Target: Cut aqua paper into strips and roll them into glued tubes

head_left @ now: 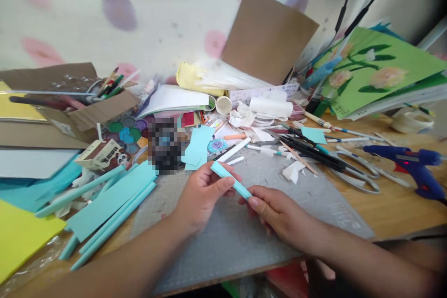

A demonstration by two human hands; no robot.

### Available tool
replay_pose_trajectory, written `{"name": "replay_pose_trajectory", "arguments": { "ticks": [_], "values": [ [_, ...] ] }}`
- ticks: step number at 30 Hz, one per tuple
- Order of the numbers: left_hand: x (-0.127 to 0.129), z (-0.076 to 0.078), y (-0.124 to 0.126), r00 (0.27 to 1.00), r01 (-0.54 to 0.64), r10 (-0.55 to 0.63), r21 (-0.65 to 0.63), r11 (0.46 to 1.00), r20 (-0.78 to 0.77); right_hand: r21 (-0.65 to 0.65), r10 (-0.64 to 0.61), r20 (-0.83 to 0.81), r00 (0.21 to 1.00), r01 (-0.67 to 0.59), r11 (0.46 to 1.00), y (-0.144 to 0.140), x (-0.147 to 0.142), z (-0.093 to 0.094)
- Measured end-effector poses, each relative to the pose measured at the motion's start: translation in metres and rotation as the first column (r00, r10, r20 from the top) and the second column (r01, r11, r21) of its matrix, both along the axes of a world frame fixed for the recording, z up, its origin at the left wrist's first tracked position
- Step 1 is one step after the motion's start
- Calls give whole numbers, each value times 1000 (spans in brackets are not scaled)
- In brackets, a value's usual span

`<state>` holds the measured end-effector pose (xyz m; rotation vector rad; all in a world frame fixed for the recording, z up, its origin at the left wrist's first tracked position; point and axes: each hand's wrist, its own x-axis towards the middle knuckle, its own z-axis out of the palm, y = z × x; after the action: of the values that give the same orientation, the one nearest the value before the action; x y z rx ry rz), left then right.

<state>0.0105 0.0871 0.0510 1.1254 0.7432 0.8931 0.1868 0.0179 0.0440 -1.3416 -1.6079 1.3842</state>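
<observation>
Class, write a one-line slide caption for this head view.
Both hands, left and right, hold a teal paper roll above a grey mat amid craft clutter.

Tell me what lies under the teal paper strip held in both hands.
Under the teal paper strip lies the grey cutting mat. Fingers of the left hand and right hand cover part of it.

A wooden table (401,205) carries a grey cutting mat (244,237) (scraps everywhere), scissors (359,172).

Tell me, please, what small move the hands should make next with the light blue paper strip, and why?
Probably roll it tighter between the fingertips. The left hand and right hand pinch the light blue paper strip at opposite ends above the grey cutting mat, and finished rolled tubes lie to the left.
</observation>
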Motion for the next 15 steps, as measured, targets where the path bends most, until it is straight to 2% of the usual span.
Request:
{"name": "replay_pose_trajectory", "arguments": {
  "ticks": [7,15],
  "values": [
    [-3,-3,1,998,24,-25,15,1000,52,177,-2,239,971,-42,983,-1,9,7],
    [-5,3,4,998,62,-62,29,998,8,210,3,304,953,-70,975,-8,16,10]
  ]
}}
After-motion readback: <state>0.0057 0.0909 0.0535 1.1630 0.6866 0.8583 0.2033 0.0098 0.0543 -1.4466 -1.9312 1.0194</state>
